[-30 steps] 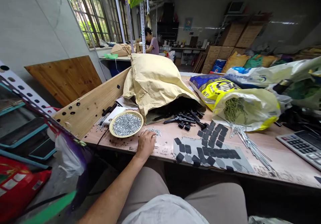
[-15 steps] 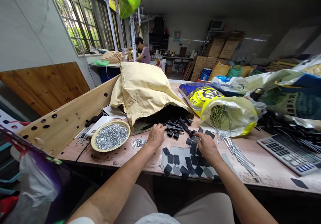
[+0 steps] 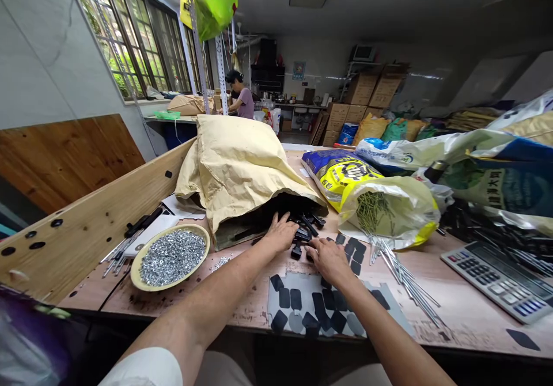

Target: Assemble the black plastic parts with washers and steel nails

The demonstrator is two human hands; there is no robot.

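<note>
My left hand (image 3: 281, 234) reaches to the mouth of a large tan paper sack (image 3: 242, 173), its fingers spread over a heap of black plastic parts (image 3: 302, 234). My right hand (image 3: 328, 259) is at the near right side of that heap, fingers slightly apart and touching or very close to the parts; no held thing shows in it. Below my hands lies a grey sheet (image 3: 283, 322) bearing several dark rounded pads (image 3: 319, 305). More pads (image 3: 355, 249) lie on the table just right of my right hand. The sack's dark inside is mostly hidden.
A cream bowl (image 3: 136, 271) of small metal nuts stands left, with loose nuts (image 3: 221, 262) beside it. To the right are a yellow-blue bag (image 3: 345, 173) of thin rods, metal rods (image 3: 404, 279) and a calculator (image 3: 496, 279). A wooden board (image 3: 108, 201) edges the left. A person (image 3: 245, 102) works behind.
My left hand has moved right and toward the sack's mouth, its fingers spreading over the black parts. My right hand has shifted left toward the heap. The camera view has tilted slightly.
</note>
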